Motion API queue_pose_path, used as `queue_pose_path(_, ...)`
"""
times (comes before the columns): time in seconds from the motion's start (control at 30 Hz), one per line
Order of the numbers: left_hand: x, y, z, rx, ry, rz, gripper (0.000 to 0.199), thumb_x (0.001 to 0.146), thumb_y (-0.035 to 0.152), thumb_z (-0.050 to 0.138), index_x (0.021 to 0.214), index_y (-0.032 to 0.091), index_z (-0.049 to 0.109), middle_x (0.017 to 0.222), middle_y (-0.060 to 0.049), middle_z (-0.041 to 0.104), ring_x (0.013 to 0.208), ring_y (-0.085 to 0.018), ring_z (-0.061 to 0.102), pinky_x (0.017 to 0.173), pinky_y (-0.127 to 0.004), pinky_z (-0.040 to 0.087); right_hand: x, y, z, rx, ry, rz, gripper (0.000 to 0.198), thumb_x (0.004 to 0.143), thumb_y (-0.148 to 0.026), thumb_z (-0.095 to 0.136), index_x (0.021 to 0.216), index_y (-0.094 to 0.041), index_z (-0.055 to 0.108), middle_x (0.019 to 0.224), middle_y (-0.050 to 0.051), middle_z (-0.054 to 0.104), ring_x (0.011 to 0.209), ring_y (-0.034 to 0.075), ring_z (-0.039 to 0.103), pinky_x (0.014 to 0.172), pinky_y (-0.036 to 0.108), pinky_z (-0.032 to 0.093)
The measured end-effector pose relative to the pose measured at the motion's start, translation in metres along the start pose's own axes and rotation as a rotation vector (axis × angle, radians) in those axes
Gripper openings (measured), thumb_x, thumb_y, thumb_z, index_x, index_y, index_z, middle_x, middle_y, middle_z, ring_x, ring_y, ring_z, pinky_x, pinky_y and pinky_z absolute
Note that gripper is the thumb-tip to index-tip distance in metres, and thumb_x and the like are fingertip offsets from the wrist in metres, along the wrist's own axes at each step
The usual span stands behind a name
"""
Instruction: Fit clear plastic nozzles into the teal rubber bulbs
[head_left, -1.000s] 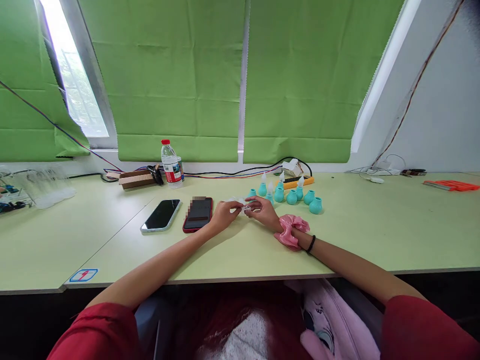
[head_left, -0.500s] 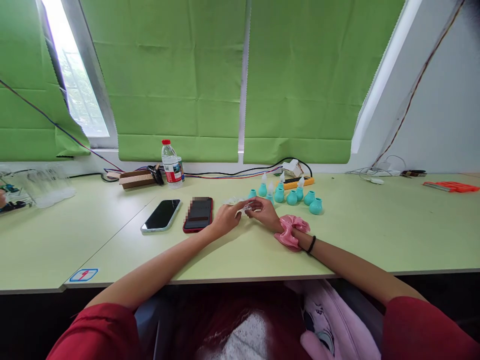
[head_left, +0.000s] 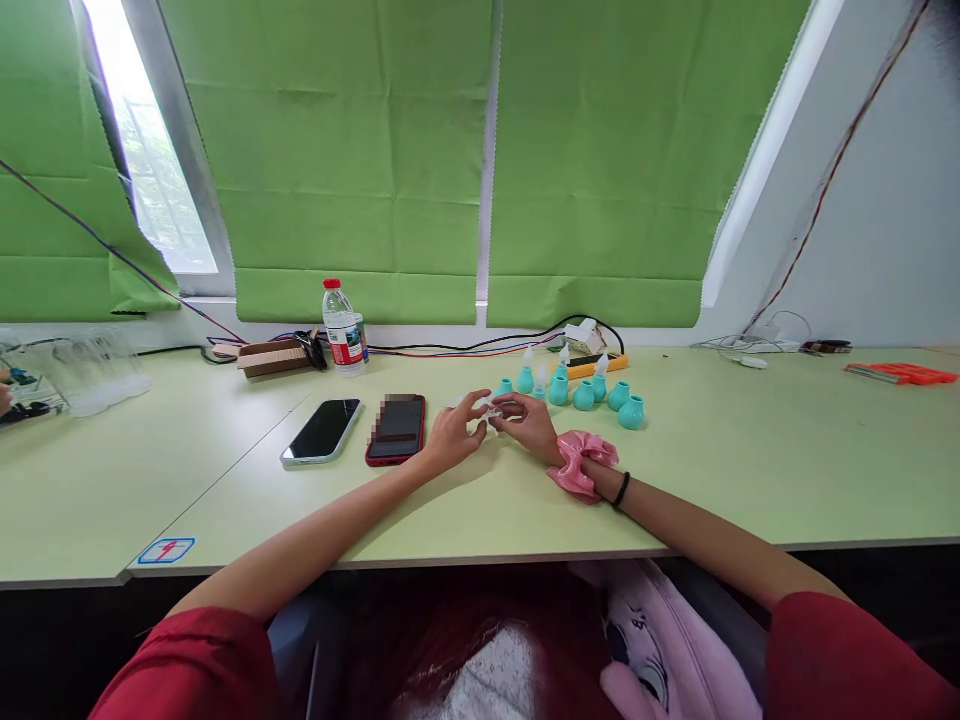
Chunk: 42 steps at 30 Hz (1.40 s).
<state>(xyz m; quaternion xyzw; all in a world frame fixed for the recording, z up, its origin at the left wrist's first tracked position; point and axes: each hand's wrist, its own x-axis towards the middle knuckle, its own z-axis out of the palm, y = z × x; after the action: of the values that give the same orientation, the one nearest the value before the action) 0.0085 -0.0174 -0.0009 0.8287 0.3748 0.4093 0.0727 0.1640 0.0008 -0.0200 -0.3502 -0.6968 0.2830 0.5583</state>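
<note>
A small clear plastic piece (head_left: 492, 411), too small to identify, sits between my two hands above the table. Thumb and fingers of my right hand (head_left: 529, 426) are pinched on it. My left hand (head_left: 454, 434) is close at its left side, index finger raised and thumb apart from it. More see-through material shows partly behind the left fingers. Just beyond the right hand stand several small turquoise pots (head_left: 583, 396). Some carry white flame-shaped tips, such as the flame tip (head_left: 602, 364). A pink scrunchie (head_left: 582, 465) is around my right wrist.
Left of my hands lie a red-edged phone (head_left: 397, 432) and a pale-cased phone (head_left: 322, 432). Farther back are a water bottle (head_left: 344, 332), a cardboard box (head_left: 276, 359) and a yellow tool (head_left: 592, 368). An orange-red tool (head_left: 903, 374) lies far right; clear containers (head_left: 97, 375) stand left.
My left index finger has lifted and spread away from its thumb. My right hand has barely moved and stays pinched on the clear piece.
</note>
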Motion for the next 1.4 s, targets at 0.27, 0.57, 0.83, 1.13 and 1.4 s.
queue_pose_path(0.27, 0.011, -0.004, -0.005, -0.268, 0.104, -0.162, 0.019, 0.071, 0.027, 0.050, 0.087, 0.017, 0.053, 0.087, -0.005, 0.062, 0.077, -0.014, 0.057, 0.061, -0.022, 0.045, -0.003, -0.009, 0.002, -0.004, -0.055, -0.043, 0.025, 0.063, -0.025, 0.060, 0.087, -0.016, 0.058, 0.091, 0.007, 0.061, 0.075, 0.014, 0.058, 0.064, 0.026, 0.051)
queue_pose_path(0.57, 0.015, -0.016, -0.003, -0.337, -0.151, -0.194, 0.040, 0.074, 0.049, 0.040, 0.076, 0.013, 0.059, 0.063, -0.003, 0.059, 0.060, -0.012, 0.053, 0.050, -0.021, 0.037, -0.003, -0.015, 0.002, -0.047, -0.025, -0.113, 0.025, 0.065, -0.032, 0.059, 0.087, -0.019, 0.060, 0.086, 0.005, 0.061, 0.069, 0.013, 0.056, 0.058, 0.025, 0.050)
queue_pose_path(0.83, 0.016, -0.016, -0.004, -0.467, -0.205, -0.218, 0.041, 0.074, 0.048, 0.041, 0.065, 0.011, 0.059, 0.065, -0.004, 0.057, 0.062, -0.013, 0.050, 0.051, -0.021, 0.036, -0.007, -0.018, 0.003, -0.044, -0.041, -0.144, 0.025, 0.068, -0.033, 0.058, 0.089, -0.020, 0.059, 0.092, 0.004, 0.059, 0.081, 0.015, 0.057, 0.067, 0.028, 0.050)
queue_pose_path(1.13, 0.016, -0.010, -0.009, -0.712, -0.299, -0.290, 0.029, 0.066, 0.041, 0.054, 0.063, 0.012, 0.055, 0.057, 0.000, 0.053, 0.051, -0.008, 0.042, 0.046, -0.019, 0.031, -0.008, -0.021, 0.003, -0.073, -0.062, -0.162, 0.030, 0.068, -0.031, 0.058, 0.096, -0.020, 0.059, 0.094, 0.006, 0.057, 0.084, 0.016, 0.056, 0.069, 0.029, 0.050)
queue_pose_path(1.4, 0.015, -0.013, -0.006, -0.608, -0.206, -0.208, 0.025, 0.059, 0.035, 0.061, 0.067, 0.012, 0.057, 0.054, 0.003, 0.050, 0.051, -0.007, 0.043, 0.048, -0.019, 0.031, -0.010, -0.025, 0.002, -0.272, -0.055, -0.296, 0.027, 0.069, -0.026, 0.058, 0.096, -0.024, 0.062, 0.082, 0.005, 0.057, 0.078, 0.018, 0.053, 0.063, 0.029, 0.050)
